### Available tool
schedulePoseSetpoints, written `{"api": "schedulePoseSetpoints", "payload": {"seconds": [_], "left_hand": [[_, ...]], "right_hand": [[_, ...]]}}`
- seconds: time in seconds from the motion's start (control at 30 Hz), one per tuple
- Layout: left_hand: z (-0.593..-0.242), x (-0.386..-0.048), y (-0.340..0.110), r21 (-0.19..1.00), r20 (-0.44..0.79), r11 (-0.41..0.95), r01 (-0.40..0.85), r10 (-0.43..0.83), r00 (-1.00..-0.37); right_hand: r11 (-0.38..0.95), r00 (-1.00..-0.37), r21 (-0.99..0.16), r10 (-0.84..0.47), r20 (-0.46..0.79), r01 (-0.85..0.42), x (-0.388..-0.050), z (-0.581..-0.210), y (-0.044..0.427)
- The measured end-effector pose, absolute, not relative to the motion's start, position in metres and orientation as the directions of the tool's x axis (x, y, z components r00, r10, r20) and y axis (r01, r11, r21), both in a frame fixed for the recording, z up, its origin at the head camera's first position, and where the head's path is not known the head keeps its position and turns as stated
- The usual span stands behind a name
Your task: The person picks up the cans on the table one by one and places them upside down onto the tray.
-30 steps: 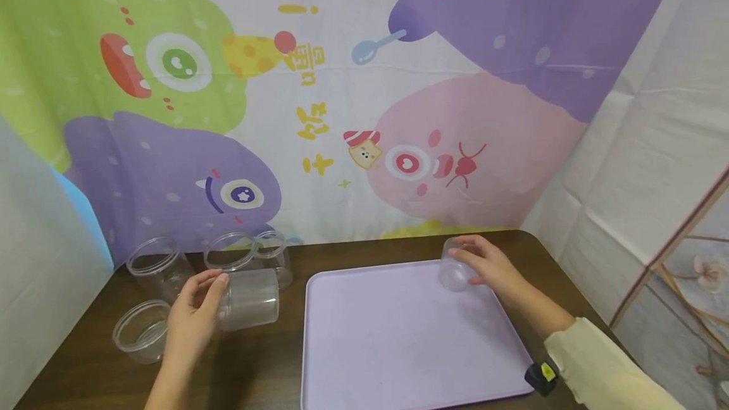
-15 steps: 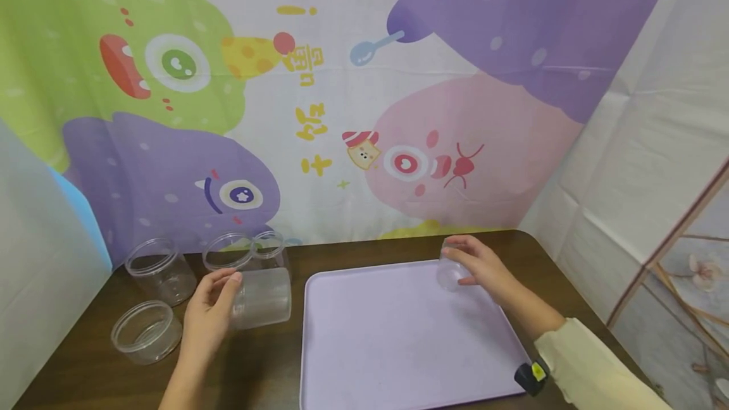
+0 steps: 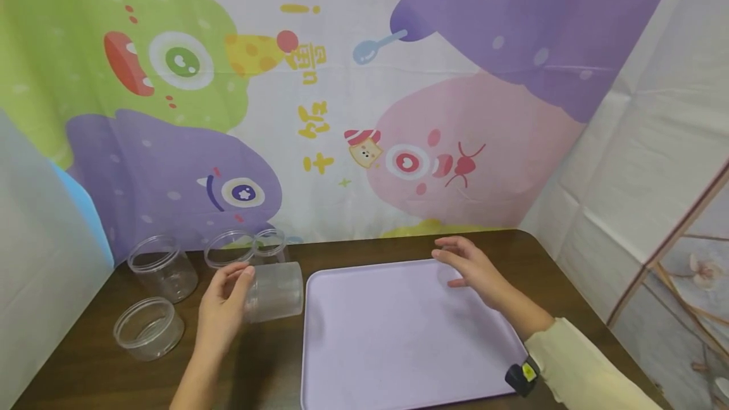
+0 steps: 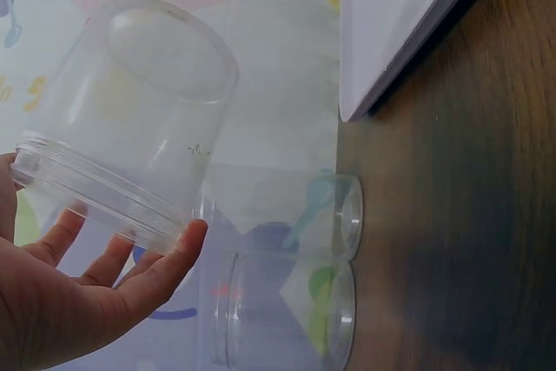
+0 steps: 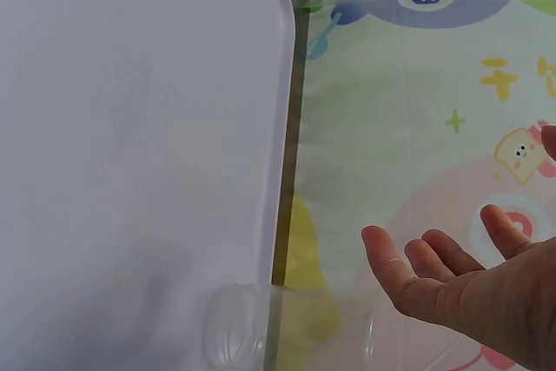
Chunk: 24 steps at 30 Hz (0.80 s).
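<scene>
My left hand (image 3: 223,301) grips a clear plastic jar (image 3: 279,291) by its rim. The jar is held in the air on its side, base pointing right, near the left edge of the lilac tray (image 3: 398,340). In the left wrist view the fingertips and thumb spread around that rim. Over the tray's far right corner is my right hand (image 3: 473,273), fingers relaxed with nothing in them. The right wrist view has a smaller clear jar (image 5: 233,329) standing on the tray's far edge strip, apart from the fingers; in the head view the hand mostly hides it.
Several clear jars stand on the brown table at left: a low one (image 3: 149,331), a wide one (image 3: 168,274), and two at the back, one being a narrow jar (image 3: 272,247). A cartoon cloth (image 3: 330,207) hangs behind the table.
My left hand has carried its jar rightward toward the tray. The right hand has let go of the small jar and shifted slightly left.
</scene>
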<state>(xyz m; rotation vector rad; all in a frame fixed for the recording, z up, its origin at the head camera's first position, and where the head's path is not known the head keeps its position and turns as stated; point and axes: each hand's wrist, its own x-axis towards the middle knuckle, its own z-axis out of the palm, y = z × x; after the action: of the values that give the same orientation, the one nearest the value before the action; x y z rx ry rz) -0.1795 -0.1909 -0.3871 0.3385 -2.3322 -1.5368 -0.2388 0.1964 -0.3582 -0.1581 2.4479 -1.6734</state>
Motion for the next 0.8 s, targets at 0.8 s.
{"api": "schedulePoseSetpoints", "payload": {"seconds": [0.8], "left_hand": [[-0.393,-0.192,-0.17,0.946,0.158,0.32,0.041,-0.349,-0.924]], "right_hand": [[0.292,-0.969,-0.956,-0.235,-0.074,0.002,-0.239,-0.363,0.178]]}}
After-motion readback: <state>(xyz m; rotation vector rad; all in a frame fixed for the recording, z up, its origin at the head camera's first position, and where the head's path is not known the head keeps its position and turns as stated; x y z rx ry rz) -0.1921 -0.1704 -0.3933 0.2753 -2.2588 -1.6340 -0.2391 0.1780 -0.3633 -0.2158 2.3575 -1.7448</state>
